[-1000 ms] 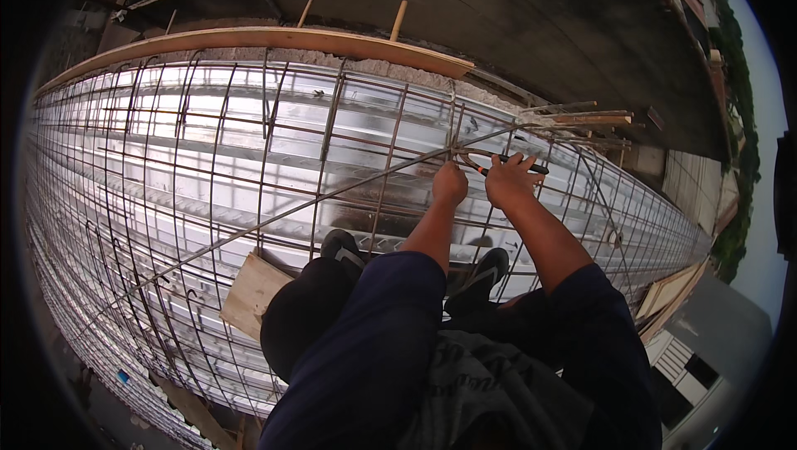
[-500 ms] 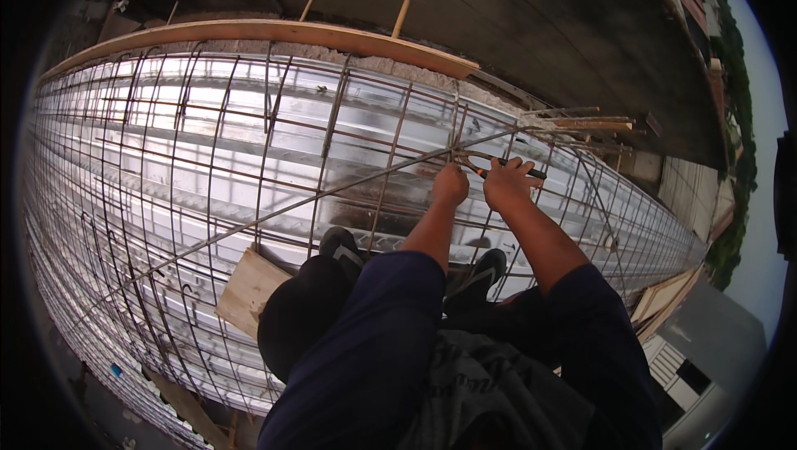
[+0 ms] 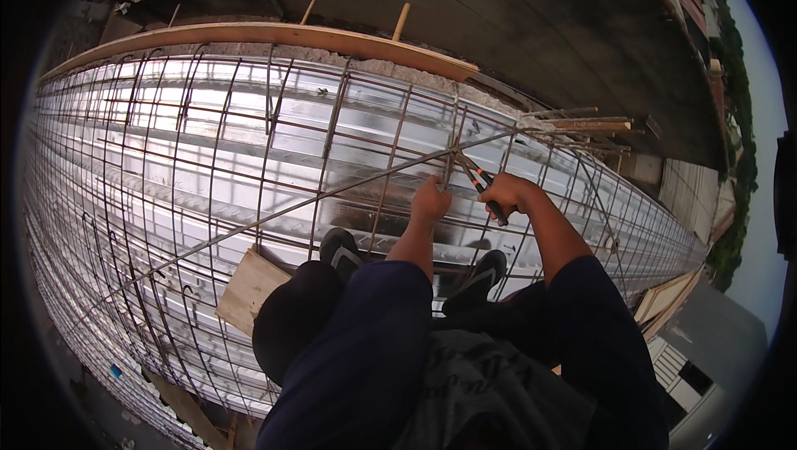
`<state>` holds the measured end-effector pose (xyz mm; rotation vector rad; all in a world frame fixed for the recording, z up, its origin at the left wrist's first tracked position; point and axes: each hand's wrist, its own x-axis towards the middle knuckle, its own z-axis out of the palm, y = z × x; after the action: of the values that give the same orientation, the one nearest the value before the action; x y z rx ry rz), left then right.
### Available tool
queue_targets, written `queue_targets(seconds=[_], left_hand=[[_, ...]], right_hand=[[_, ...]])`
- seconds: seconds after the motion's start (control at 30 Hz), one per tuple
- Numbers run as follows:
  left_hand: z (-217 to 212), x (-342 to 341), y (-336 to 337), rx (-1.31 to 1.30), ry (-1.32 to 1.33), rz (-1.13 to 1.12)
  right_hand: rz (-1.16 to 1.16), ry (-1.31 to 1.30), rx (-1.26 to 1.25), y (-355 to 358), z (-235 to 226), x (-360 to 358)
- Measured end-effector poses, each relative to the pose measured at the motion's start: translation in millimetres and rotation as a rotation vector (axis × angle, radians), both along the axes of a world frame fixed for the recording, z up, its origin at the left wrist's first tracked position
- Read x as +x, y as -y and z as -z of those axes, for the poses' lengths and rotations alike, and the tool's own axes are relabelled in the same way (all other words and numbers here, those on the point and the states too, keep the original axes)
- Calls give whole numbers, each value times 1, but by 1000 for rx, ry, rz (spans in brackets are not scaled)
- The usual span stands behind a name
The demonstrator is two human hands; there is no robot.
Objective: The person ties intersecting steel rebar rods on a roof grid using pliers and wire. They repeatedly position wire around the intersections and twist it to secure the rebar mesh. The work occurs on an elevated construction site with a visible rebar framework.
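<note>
We are tying the rebar mesh (image 3: 274,168) near its far right edge: our right hand (image 3: 508,193) grips pliers (image 3: 480,181) at a crossing, our left hand (image 3: 431,199) clasps a bar beside it. Next likely needs a firm twist.

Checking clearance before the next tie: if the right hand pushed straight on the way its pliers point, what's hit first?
Likely the rebar crossing right at the pliers tips; the right hand aims there, though depth is unclear.

Right hand (image 3: 508,193) is covering most of the pliers (image 3: 481,183) grip; jaw tips too small to resolve. Knees are hiding the rebar mesh (image 3: 207,159) near edge; wooden block (image 3: 249,288) partly hidden.
</note>
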<state>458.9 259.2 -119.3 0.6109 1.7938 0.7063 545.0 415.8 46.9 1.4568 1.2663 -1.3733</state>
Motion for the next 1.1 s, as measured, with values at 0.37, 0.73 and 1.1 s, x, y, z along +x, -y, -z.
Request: queue_targets(seconds=[0.37, 0.73, 1.1], left_hand=[[-85, 18, -50, 676, -741, 293], [-82, 34, -88, 486, -524, 216], [-77, 40, -65, 634, -574, 342]], right_hand=[[417, -162, -311, -8, 9, 39], [-1033, 148, 693, -6, -21, -1], [-703, 85, 628, -15, 30, 64]])
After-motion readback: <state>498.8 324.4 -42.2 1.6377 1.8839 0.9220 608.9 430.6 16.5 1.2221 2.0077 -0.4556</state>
